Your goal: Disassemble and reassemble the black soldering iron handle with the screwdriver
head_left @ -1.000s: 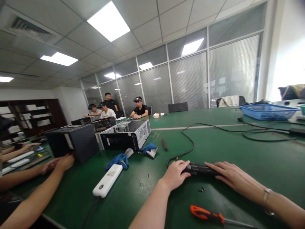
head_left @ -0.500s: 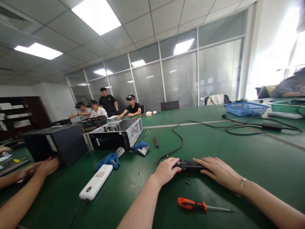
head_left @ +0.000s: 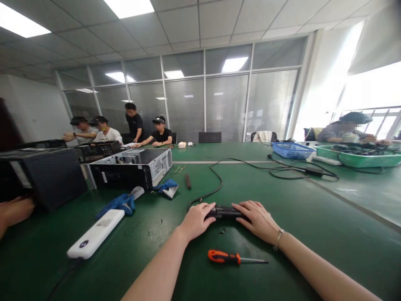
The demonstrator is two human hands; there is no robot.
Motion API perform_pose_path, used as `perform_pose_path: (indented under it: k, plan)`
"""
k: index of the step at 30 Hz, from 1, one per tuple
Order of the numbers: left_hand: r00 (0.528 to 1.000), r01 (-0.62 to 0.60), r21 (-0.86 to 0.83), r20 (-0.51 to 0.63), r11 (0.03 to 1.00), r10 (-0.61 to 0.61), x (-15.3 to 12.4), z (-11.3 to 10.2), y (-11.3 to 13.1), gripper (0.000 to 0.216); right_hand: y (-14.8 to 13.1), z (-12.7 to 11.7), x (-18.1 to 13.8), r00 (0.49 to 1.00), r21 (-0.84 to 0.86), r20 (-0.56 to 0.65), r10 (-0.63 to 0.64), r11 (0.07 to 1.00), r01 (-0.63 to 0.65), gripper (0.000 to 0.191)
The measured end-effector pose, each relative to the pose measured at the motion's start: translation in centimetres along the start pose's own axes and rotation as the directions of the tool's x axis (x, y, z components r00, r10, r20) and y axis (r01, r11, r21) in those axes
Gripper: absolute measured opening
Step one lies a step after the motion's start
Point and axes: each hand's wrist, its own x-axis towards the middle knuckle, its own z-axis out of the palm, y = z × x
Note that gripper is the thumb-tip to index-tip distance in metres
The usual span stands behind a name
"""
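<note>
A black bar-shaped device (head_left: 226, 212) with a cord at its left end lies on the green table in front of me. My left hand (head_left: 198, 217) is closed around its left end, thumb on the near side. Over its right end curls my right hand (head_left: 258, 219), with a bracelet at the wrist. Both hands cover the device's ends, so its exact kind is unclear. Several small dark screws (head_left: 222, 231) lie just on the near side. Closer to me is an orange and black screwdriver (head_left: 223, 256), its shaft pointing right.
Left stand an opened computer case (head_left: 122, 175) and a dark case (head_left: 62, 179), where another person's hand reaches in. A white power strip (head_left: 97, 234) and blue gloves (head_left: 120, 205) lie nearer. Blue basket (head_left: 293, 151) and green basket (head_left: 360, 159) sit right. People sit around the table.
My view has turned to the right, so the table's contents appear shifted left. Both hands stay on the black device, and the screwdriver lies where it was.
</note>
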Motion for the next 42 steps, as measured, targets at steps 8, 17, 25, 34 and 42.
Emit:
perform_pose_path:
  k: [8, 17, 25, 34, 42]
  plan:
    - [1.0, -0.007, -0.029, -0.015, 1.0, 0.006, 0.1, 0.5, -0.5, 0.053, -3.6, -0.1, 0.3, 0.98, 0.303, 0.018, -0.197, 0.935, 0.182, 0.03]
    - [0.997, 0.046, -0.218, -0.053, 0.975, -0.058, 0.7, 0.6, -0.9, 0.047, -5.1, 0.0, 1.1, 0.962, 0.309, 0.131, -0.24, 0.932, 0.19, 0.033]
    - [0.991, 0.054, -0.23, -0.111, 0.972, -0.081, 1.0, 1.2, -1.3, 0.047, -5.6, 0.7, 0.8, 0.986, 0.242, 0.06, -0.157, 0.96, 0.138, 0.027]
    - [0.992, 0.046, -0.223, -0.105, 0.974, -0.071, 1.1, 1.2, -1.3, 0.048, -6.1, 1.1, 3.4, 0.952, 0.389, -0.198, 0.232, 0.91, -0.141, 0.021]
    - [0.994, 0.045, -0.218, -0.086, 0.975, -0.065, 0.8, 1.0, -1.0, 0.05, -2.3, 2.0, 4.3, 0.894, -0.047, 0.046, 0.445, 0.895, -0.443, 0.025]
